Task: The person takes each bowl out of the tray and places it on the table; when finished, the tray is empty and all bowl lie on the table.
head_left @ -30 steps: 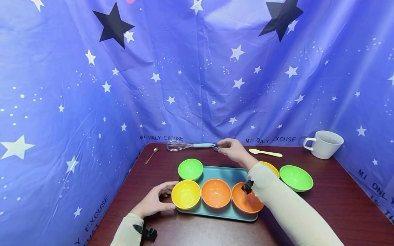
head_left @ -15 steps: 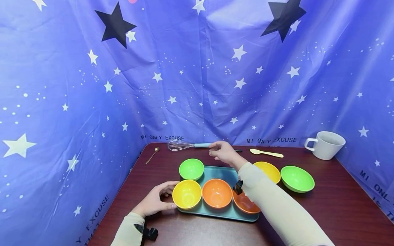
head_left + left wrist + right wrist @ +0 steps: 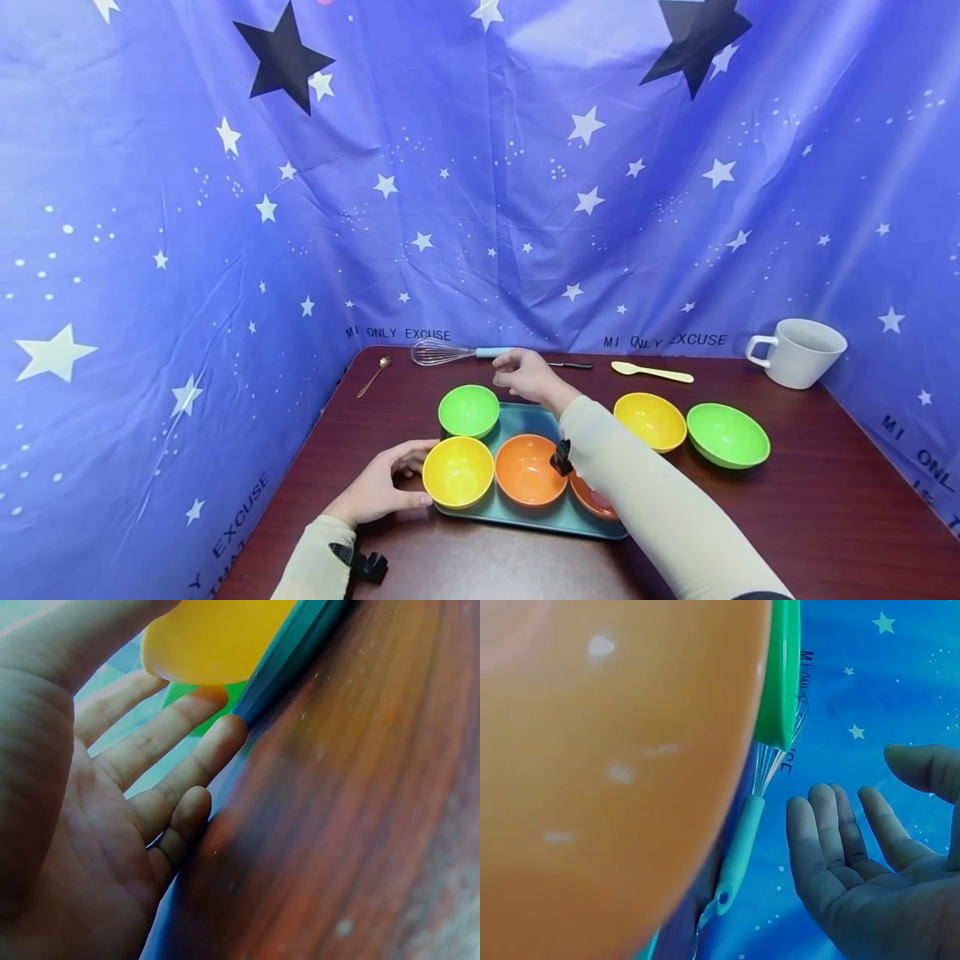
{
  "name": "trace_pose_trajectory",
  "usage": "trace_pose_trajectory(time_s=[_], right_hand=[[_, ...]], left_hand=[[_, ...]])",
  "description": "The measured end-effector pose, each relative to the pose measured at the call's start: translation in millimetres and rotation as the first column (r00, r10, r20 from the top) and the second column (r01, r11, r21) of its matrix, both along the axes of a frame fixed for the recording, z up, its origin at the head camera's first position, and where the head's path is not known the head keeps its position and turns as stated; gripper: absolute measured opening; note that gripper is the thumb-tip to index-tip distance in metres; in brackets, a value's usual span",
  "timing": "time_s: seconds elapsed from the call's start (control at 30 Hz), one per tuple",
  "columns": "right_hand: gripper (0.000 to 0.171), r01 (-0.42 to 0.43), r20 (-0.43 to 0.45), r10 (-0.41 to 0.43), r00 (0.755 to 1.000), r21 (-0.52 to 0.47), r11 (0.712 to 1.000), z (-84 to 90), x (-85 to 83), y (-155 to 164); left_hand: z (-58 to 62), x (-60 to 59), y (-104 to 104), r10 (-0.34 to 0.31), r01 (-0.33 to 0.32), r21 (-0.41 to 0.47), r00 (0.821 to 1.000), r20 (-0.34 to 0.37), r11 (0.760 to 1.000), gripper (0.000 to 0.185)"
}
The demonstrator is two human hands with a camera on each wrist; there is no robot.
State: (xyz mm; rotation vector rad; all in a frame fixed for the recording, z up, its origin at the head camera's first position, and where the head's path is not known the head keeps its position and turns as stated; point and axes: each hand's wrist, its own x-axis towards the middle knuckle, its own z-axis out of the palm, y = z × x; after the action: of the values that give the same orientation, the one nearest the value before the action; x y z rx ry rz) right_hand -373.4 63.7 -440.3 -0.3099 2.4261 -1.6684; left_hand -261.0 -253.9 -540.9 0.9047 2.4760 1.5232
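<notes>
Right hand (image 3: 525,377) fingers (image 3: 832,832) are relaxed, empty, just below the whisk (image 3: 450,352): wire head, pale blue handle, upper centre on the counter (image 3: 810,500). Left hand (image 3: 382,492) fingers, extended, touch the tray (image 3: 540,518) beside the yellow bowl (image 3: 457,472). The forearm hides one orange bowl (image 3: 592,498) partly.

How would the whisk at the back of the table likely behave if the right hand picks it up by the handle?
The whisk is mostly thin open wire loops, so it probably feels light. Its smooth, pale blue round handle may slip or roll under the right hand. Gripped by the handle, the bulbous wire end would likely dip a little.
</notes>
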Motion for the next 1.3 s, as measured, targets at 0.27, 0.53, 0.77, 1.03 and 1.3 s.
trace_pose_trajectory(time_s=[0.27,0.53,0.77,1.03,1.3], right_hand=[[0.033,-0.034,0.043,0.032,0.999,0.050,0.998,-9.3,-2.4,-3.8],[0.037,-0.078,0.088,0.074,0.993,0.046,0.996,-13.9,-2.8,-5.9],[0.038,-0.106,0.157,0.097,0.983,0.051,0.993,-18.4,-5.1,-8.3],[0.038,-0.117,0.198,0.105,0.974,0.050,0.992,-23.0,-5.1,-13.3],[0.042,-0.108,0.217,0.099,0.971,0.031,0.994,-25.0,-4.2,-16.1]], left_hand=[[-0.7,-1.0,-0.6,0.008,-0.008,0.000,1.000,0.008,1.000,0.074],[-1.5,-2.8,-0.5,0.009,-0.009,-0.006,1.000,0.004,1.000,0.074],[-0.3,-2.7,-0.6,0.002,-0.002,-0.005,1.000,-0.002,1.000,0.074],[-2.1,-2.5,-1.1,0.001,-0.001,0.005,1.000,0.018,1.000,0.073],[-2.7,-3.5,-0.6,-0.007,0.007,0.011,1.000,-0.002,1.000,0.073]])
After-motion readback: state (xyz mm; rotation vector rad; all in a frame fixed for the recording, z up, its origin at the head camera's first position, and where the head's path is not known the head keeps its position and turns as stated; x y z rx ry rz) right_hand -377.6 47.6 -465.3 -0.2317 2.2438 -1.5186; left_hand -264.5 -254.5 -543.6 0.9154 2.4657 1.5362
